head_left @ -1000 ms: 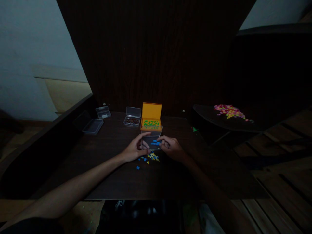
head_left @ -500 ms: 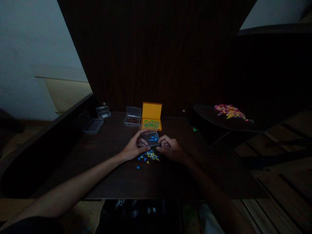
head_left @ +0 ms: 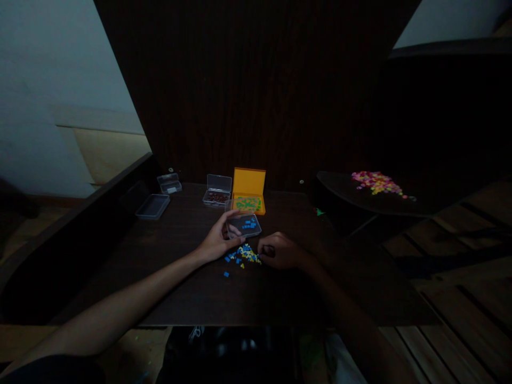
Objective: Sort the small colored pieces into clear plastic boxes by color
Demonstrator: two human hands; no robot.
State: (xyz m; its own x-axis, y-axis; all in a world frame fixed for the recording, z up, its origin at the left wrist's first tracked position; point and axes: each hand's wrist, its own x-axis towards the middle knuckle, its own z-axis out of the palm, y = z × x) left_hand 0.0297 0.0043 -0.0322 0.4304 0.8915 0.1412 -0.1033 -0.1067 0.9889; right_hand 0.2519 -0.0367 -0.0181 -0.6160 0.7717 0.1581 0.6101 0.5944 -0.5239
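My left hand [head_left: 219,238] is closed round the left side of a clear plastic box [head_left: 236,233], held tilted above the dark table. Several small blue pieces [head_left: 248,224] lie inside the box, and its see-through lid stands raised at the far side. Below the box is a loose pile of small yellow, white and blue pieces [head_left: 248,255] on the tabletop. At the right edge of that pile, my right hand [head_left: 282,250] has its fingers curled, thumb and forefinger close together. Whether a piece is between those fingertips I cannot make out.
Behind the held box stand an open orange box [head_left: 249,181] of green pieces and a clear box [head_left: 218,198] of dark red pieces. Two more clear boxes, one larger [head_left: 153,207] and one small [head_left: 170,184], sit at left. Pink and yellow pieces [head_left: 378,182] lie on the right shelf.
My right hand has moved from the box's right edge down to the pile. My left hand has shifted the box slightly left.
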